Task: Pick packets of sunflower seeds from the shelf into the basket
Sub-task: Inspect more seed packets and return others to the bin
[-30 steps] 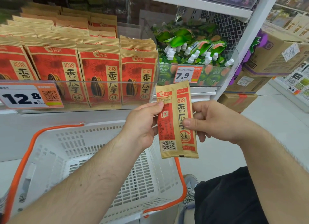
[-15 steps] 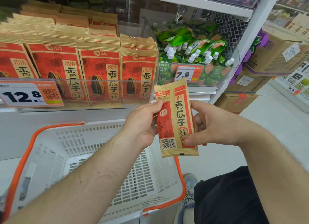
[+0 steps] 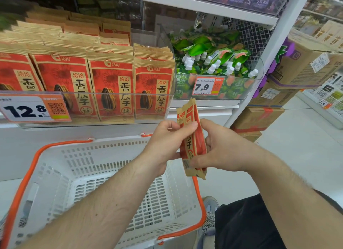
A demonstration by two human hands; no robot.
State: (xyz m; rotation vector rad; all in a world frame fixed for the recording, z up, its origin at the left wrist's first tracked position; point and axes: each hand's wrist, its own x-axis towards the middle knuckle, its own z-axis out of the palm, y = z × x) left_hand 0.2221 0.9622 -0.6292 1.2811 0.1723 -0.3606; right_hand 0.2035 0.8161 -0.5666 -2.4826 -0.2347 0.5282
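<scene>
Between both hands (image 3: 187, 146), the seed packet (image 3: 193, 137) is pinched; it should be released by the right hand (image 3: 222, 146) and lowered by the left hand (image 3: 167, 143) into the basket (image 3: 111, 174) below.

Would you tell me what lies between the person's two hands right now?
In the head view, the sunflower seed packet stands upright between left hand and right hand, both gripping it.

Held packet (image 3: 193, 137): kraft tan with red panels, black characters, small barcode at bottom. Shelf packets (image 3: 111, 85): tan tops, red fronts printed with a faint sunflower pattern, dark striped seed. Basket (image 3: 104, 176): white slotted grid, orange rim and handles. Pouches (image 3: 213, 53): green, white caps. Price tags (image 3: 208, 86): white and orange. Shoe (image 3: 210, 209): possibly zebra-striped, blurred.
</scene>
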